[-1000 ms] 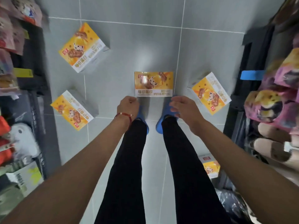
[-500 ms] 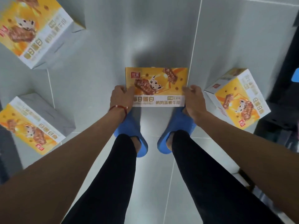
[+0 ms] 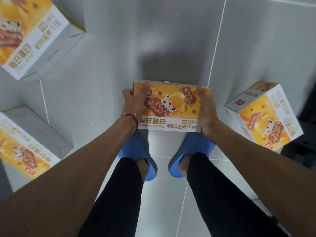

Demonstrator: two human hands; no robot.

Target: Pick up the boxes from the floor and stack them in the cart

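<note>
An orange and white snack box (image 3: pixel 171 108) is in front of my blue slippers, gripped on both sides. My left hand (image 3: pixel 132 101), with a red cord at the wrist, clasps its left edge, thumb on the top face. My right hand (image 3: pixel 206 110) clasps its right edge the same way. Whether the box still touches the floor I cannot tell. Three more boxes of the same kind lie on the grey tile floor: one at the upper left (image 3: pixel 32 35), one at the left (image 3: pixel 29 144), one at the right (image 3: pixel 263 117). The cart is out of view.
My legs in black trousers and blue slippers (image 3: pixel 140 159) stand just behind the held box. A dark shelf base (image 3: pixel 306 93) runs along the right edge. Grey tile floor (image 3: pixel 171 31) stretches ahead between the boxes.
The view has dropped closer to the floor. Both hands went from reaching toward the middle box to closing around its sides, thumbs sliding onto the top face.
</note>
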